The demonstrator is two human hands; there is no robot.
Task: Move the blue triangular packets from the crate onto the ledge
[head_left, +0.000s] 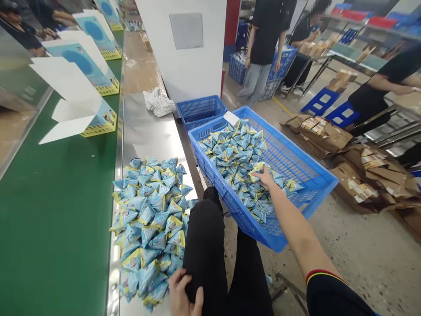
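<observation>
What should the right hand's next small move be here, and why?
Probably close the right hand gently on the blue-and-yellow pyramid-shaped packet: the hand is right at it, inside the blue plastic basket, though whether it grips is unclear.

White pillar (197, 74), speckled floor (371, 250), steel counter (154, 136)

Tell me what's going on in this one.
A person's right hand reaches into a blue crate, fingers at one of many blue-and-yellow packets. The left hand rests on their leg. More such packets lie heaped on the metal table, beside a green surface with opened boxes.
</observation>
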